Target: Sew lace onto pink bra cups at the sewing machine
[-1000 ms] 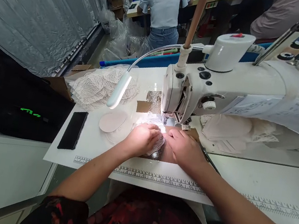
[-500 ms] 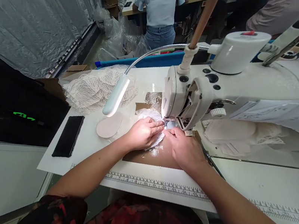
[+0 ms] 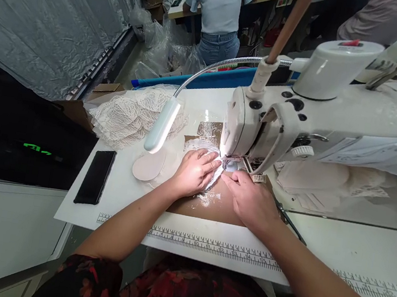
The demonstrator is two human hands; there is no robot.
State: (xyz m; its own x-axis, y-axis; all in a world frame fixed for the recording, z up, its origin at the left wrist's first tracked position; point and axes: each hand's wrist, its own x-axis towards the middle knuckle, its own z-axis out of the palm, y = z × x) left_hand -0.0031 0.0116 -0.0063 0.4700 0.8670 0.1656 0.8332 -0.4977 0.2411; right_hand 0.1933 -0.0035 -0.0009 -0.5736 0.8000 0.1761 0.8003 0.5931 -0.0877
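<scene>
A white lace piece [image 3: 202,145] lies under the needle area of a sewing machine [image 3: 243,125], lit brightly by the lamp. My left hand [image 3: 196,173] rests on top of the lace, its fingers stretched out flat and pointing at the presser foot. On the near right side, my right hand [image 3: 251,197] has its fingertips closed at the lace's edge, just in front of the foot. The hands cover part of the lace. Brown tape or board [image 3: 207,210] covers the table beneath both hands.
A lamp head [image 3: 162,125] on a bent neck hangs left of the machine. Lace pieces [image 3: 124,116] are piled behind it, with beige round pads [image 3: 148,164] nearer. A phone [image 3: 95,177] lies left; dark scissors or tweezers [image 3: 290,223] lie right. A co-worker [image 3: 220,11] sits beyond.
The whole view has shifted slightly, so things appear farther right. My left fingers are spread a little wider on the lace; the right hand stays by the lace's edge.
</scene>
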